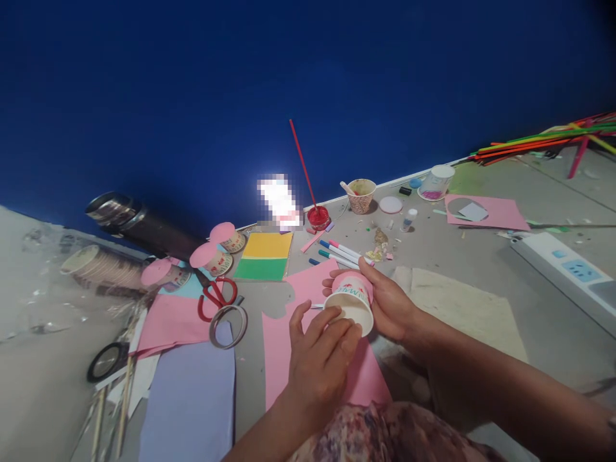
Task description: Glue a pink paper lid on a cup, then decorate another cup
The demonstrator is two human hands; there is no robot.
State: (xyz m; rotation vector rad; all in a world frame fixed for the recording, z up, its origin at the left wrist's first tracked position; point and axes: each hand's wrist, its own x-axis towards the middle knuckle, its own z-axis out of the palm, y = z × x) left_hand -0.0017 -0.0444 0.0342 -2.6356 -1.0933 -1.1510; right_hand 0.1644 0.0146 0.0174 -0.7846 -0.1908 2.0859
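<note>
A small paper cup with a pink paper cover on its top lies on its side between my hands, its base facing me. My right hand wraps round the cup from the right and holds it. My left hand has its fingers curled against the cup's base, pressing on it. Both hands hover over a pink paper sheet on the grey floor. Whether the left fingers hold anything small is hidden.
Red scissors, a tape roll, three pink-topped cups, yellow-green paper and a lilac sheet lie left. Markers, a red paint pot with a stick, more cups and a power strip lie beyond.
</note>
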